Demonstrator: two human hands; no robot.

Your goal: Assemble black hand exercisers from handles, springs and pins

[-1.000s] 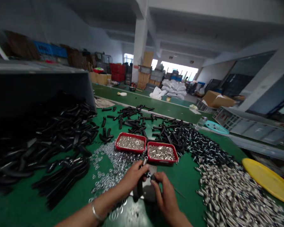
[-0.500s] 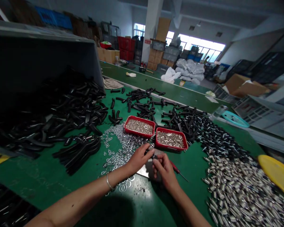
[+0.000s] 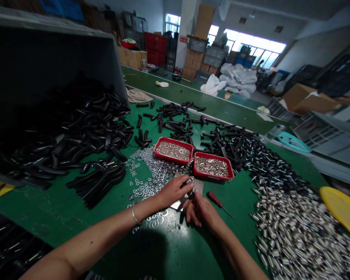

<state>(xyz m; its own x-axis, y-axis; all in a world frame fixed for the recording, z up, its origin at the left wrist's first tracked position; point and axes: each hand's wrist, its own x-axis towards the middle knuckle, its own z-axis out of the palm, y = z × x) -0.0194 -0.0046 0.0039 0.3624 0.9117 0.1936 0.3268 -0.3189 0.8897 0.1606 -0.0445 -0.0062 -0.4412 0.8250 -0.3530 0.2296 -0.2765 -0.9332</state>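
My left hand (image 3: 177,190) is closed, pinching a small black part with a silver metal end (image 3: 190,180) over a flat metal plate (image 3: 197,187). Close against it, my right hand (image 3: 203,212) has thumb and forefinger together at the part's near side, with the other fingers loosely curled below. What lies between those right fingertips is hidden. A screwdriver with a red handle (image 3: 215,199) lies on the table right of my right hand. Loose metal rings (image 3: 146,188) are spread left of my left hand.
Two red trays, one of tiny metal pieces (image 3: 155,151) and one of small pins (image 3: 232,175), stand behind my hands. Black handles (image 3: 99,179) pile up on the left, spilling from a grey crate (image 3: 118,74). Metal cylinders (image 3: 297,233) and a yellow lid (image 3: 341,210) lie right.
My right hand has turned, its lower fingers now looser and further apart. Both hands stay together at the small part. The whole view has shifted slightly.
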